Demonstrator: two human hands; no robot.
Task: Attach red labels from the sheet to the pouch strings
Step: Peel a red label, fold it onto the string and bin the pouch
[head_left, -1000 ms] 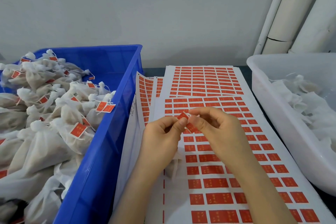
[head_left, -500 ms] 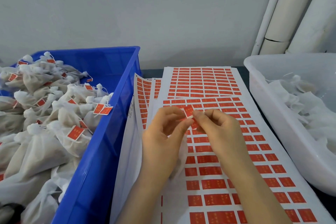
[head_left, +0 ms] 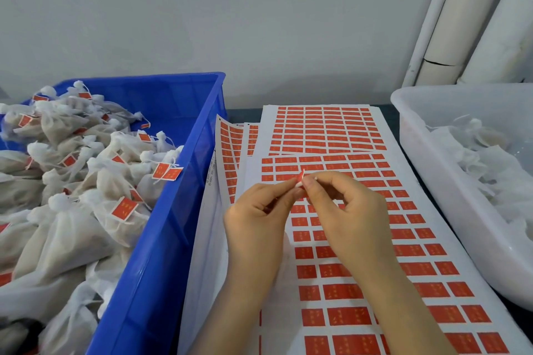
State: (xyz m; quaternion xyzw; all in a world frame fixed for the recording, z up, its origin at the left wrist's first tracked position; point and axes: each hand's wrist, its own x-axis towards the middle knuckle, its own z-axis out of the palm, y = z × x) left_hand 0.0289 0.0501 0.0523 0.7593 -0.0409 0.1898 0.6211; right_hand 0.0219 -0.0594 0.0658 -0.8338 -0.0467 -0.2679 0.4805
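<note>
Head view, single camera. Left hand and right hand meet in mid-frame, fingertips touching. Between them is one small red paper label, folded or standing on edge and raised clear of the paper below. Left fingers: thumb and forefinger closed in a pinch on the label's left side, other fingers curled. Right fingers: thumb and forefinger closed on its right side, other fingers loosely bent. A thin white bit shows at the right fingertips; cannot tell whether it is a string.

Under the hands lies the front white backing sheet of red rectangular labels, flat on the dark surface. A second such sheet lies behind it, partly overlapped. More sheets fan out at the left, their edges curling up against the crate.

Left of the sheets is a blue plastic crate, heaped with white mesh drawstring pouches; many carry red tags at the neck.

Right of the sheets is a translucent white plastic tub, holding white pouches with no red visible on them.

White pipes run up the grey wall at upper right.
</note>
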